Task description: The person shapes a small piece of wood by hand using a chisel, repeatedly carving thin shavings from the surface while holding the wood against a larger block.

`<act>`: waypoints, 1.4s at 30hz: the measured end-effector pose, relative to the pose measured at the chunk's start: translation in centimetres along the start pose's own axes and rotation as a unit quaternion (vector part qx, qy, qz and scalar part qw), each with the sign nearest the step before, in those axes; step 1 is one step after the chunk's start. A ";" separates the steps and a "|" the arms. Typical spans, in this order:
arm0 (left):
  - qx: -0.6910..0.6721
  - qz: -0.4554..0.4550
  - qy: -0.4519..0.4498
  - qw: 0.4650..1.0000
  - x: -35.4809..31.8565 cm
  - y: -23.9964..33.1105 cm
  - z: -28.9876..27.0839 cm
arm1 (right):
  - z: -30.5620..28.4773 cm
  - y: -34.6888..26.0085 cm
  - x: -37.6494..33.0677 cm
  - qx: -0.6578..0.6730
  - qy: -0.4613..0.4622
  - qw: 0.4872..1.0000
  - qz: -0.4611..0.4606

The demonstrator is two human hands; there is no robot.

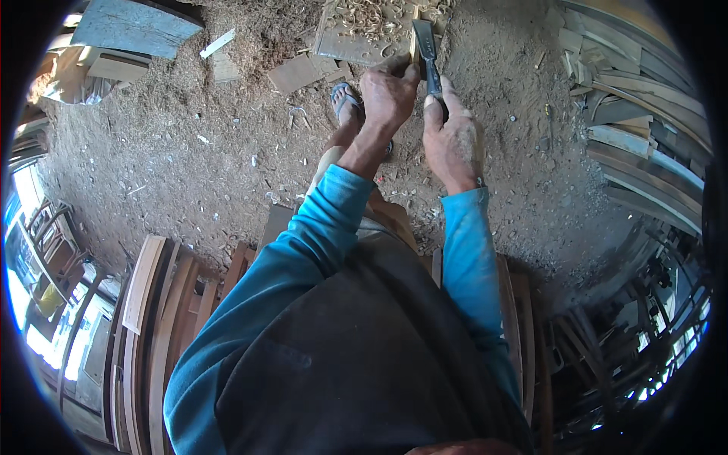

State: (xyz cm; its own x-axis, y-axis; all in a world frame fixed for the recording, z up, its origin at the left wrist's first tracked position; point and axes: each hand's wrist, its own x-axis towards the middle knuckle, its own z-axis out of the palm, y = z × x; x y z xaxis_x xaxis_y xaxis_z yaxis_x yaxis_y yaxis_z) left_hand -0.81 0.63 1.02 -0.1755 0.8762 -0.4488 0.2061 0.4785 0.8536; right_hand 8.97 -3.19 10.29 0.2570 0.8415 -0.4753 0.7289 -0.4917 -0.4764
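My left hand (pixel 390 95) is closed around a narrow, pale wood strip (pixel 415 47), which stands out past the fingers. My right hand (pixel 455 142) grips the handle of a broad-bladed metal tool that looks like a chisel (pixel 427 50). Its flat blade lies right beside the strip, seeming to touch it. Beneath both, at the top of the view, is a wooden board (pixel 334 43) bearing curled wood shavings (pixel 373 17). The lower end of the strip is hidden by my left fingers.
Flat wood scraps (pixel 294 74) lie beside the board. A blue-grey panel (pixel 136 29) rests at the upper left. Stacked planks (pixel 644 159) line the right side, and more long boards (pixel 155 318) stand behind me. My sandalled foot (pixel 346 102) is on the dirt floor.
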 end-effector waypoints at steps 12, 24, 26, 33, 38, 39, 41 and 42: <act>-0.194 -0.024 -0.107 0.975 2.0 -2.4 -0.3 | -1.3 3.0 -1.9 0.328 0.004 0.945 -0.018; -0.289 -0.072 -0.171 0.939 1.9 -1.9 -1.3 | 3.0 4.5 -5.9 0.167 0.039 0.980 -0.098; -0.261 -0.071 -0.163 0.949 1.8 -1.4 -1.5 | 2.4 3.6 -5.0 0.164 0.027 0.983 -0.080; -0.152 -0.008 -0.102 0.983 1.2 -1.7 -0.5 | 2.6 2.9 -3.6 0.141 0.040 0.985 -0.090; -0.107 -0.003 -0.081 0.991 1.1 -1.3 -0.5 | 2.9 2.3 -2.9 0.084 0.059 0.991 -0.084; -0.111 -0.004 -0.079 0.991 1.2 -1.5 -0.4 | 3.3 2.1 -2.0 0.089 0.078 0.988 -0.099; -0.112 -0.002 -0.082 0.990 1.4 -1.5 -0.3 | 3.1 1.4 -0.2 0.093 0.089 0.987 -0.094; -0.102 -0.005 -0.086 0.991 1.5 -1.4 -0.5 | 2.4 0.9 0.8 0.092 0.077 0.990 -0.078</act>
State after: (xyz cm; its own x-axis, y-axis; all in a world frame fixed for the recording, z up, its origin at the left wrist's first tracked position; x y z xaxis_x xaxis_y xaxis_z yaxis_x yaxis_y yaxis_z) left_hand -1.81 1.27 -0.75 -0.0052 0.8770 -0.4805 0.0023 0.4805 0.8770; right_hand 8.25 -3.48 7.69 0.2555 0.9273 -0.2735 0.6435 -0.3742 -0.6678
